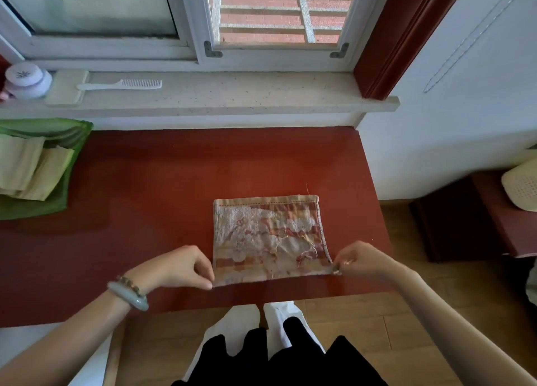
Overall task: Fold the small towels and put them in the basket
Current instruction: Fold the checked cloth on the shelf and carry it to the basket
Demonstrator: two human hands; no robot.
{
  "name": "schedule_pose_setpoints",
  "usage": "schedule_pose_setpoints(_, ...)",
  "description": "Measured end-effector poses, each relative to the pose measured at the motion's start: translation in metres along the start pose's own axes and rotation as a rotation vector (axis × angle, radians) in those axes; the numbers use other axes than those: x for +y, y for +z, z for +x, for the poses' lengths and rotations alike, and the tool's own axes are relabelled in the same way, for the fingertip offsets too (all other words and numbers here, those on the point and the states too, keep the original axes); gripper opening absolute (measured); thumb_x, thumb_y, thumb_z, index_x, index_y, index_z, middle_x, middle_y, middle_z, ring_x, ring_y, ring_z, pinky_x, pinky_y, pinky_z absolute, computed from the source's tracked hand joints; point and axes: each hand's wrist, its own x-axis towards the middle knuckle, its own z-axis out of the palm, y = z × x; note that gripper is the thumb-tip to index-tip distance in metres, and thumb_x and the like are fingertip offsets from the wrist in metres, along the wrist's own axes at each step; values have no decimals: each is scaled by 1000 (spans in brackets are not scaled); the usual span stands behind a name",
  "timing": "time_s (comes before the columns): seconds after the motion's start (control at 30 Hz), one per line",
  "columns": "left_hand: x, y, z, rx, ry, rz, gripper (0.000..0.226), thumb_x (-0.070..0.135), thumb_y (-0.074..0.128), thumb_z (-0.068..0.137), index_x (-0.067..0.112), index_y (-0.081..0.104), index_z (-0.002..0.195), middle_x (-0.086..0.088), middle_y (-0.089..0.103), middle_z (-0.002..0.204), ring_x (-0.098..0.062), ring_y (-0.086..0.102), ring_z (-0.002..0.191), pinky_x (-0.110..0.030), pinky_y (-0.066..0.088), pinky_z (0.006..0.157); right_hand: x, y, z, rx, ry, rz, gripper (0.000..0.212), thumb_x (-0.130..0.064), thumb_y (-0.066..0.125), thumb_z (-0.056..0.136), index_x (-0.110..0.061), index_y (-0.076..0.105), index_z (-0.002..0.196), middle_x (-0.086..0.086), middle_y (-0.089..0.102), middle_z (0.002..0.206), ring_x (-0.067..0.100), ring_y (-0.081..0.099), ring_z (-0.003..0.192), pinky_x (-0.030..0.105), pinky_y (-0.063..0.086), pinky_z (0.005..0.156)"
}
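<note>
So the small towel (266, 237) is lying flat on the red table (145, 188), near its front edge. Left hand (180, 268) pinches the near-left corner, right hand (359, 259) pinches the near-right one. Green basket (62, 182) with folded towels (27, 170) sits way off at the left edge.

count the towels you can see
3. One patterned towel lies on the red table, its near corners pinched by the left hand and right hand. Two pale folded towels sit in the green basket at far left; more may be hidden there.
</note>
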Motion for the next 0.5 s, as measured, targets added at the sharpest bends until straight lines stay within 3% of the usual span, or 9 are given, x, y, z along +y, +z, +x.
schedule_pose_setpoints(0.07, -2, -14, 4, 131, -9, -72, 4, 33, 77, 74, 33, 75, 78, 19, 71, 79, 9, 62, 79, -9, 44, 70, -2, -12, 9, 70, -8, 115, 16, -12, 61, 82, -20, 76, 82, -3, 73, 80, 17, 68, 77, 29, 55, 74)
schedule_pose_setpoints(0.13, -4, -30, 12, 278, 8, -125, 9, 27, 76, 76, 35, 72, 76, 16, 71, 79, 7, 63, 79, -7, 42, 70, -7, -23, 22, 166, -25, 163, 15, -11, 62, 85, -21, 74, 83, -5, 71, 80, 7, 65, 70, 20, 51, 66)
schedule_pose_setpoints(0.2, -6, -43, 24, 403, 9, -160, 12, 25, 75, 77, 35, 70, 76, 15, 71, 81, 2, 64, 79, -15, 45, 76, -13, -33, 39, 283, -30, 212, 13, -11, 64, 85, -22, 71, 89, -6, 70, 85, 4, 64, 77, 17, 48, 70)
schedule_pose_setpoints(0.27, -7, -54, 37, 501, -7, -192, 13, 23, 74, 78, 34, 69, 75, 13, 70, 81, -2, 64, 81, -24, 48, 80, -17, -42, 59, 383, -12, 262, 12, -13, 68, 82, -19, 69, 92, -2, 70, 88, 13, 65, 84, 24, 50, 74)
schedule_pose_setpoints(0.4, -14, -71, 61, 555, -78, -219, 7, 25, 71, 81, 30, 68, 76, 8, 70, 83, -10, 64, 85, -32, 49, 82, -21, -55, 92, 485, 12, 255, 14, -13, 68, 80, -18, 65, 93, 3, 68, 89, 17, 62, 85, 28, 47, 75)
schedule_pose_setpoints(0.5, -17, -77, 75, 560, -141, -190, 7, 28, 69, 83, 29, 67, 77, 7, 68, 85, -10, 62, 86, -28, 46, 77, -24, -58, 109, 469, 38, 208, 18, -11, 63, 80, -16, 62, 98, 2, 64, 90, 17, 59, 86, 26, 42, 72)
